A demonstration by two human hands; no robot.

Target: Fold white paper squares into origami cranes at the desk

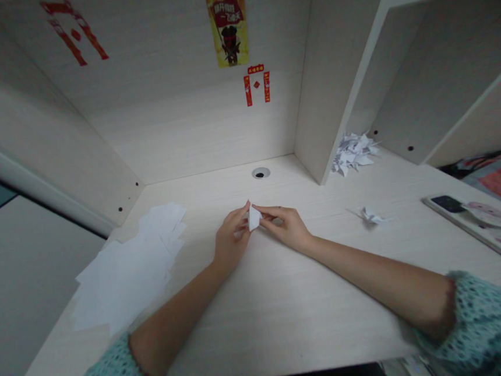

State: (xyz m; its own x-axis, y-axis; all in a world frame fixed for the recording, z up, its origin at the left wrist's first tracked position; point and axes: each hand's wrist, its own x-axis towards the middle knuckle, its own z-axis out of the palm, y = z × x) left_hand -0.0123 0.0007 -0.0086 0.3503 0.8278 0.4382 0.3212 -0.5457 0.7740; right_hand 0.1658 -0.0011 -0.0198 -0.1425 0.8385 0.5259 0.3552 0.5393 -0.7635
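A small piece of folded white paper (253, 217) is held up just above the middle of the desk. My left hand (232, 234) pinches it from the left, thumb and fingers closed at its edge. From the right, my right hand (287, 224) grips the same paper between thumb and fingertips. Parts of the paper are covered by the fingers, so its full shape is hard to make out. To the right of my hands lies a folded paper crane (371, 216). Loose white paper sheets (130, 274) are spread over the desk's left side.
A heap of folded white paper pieces (354, 152) sits behind the upright divider (348, 56). A phone (481, 223) lies at the right. A round cable hole (261, 173) is set near the back panel, which bears red stickers (256, 84) and a yellow picture (227, 26).
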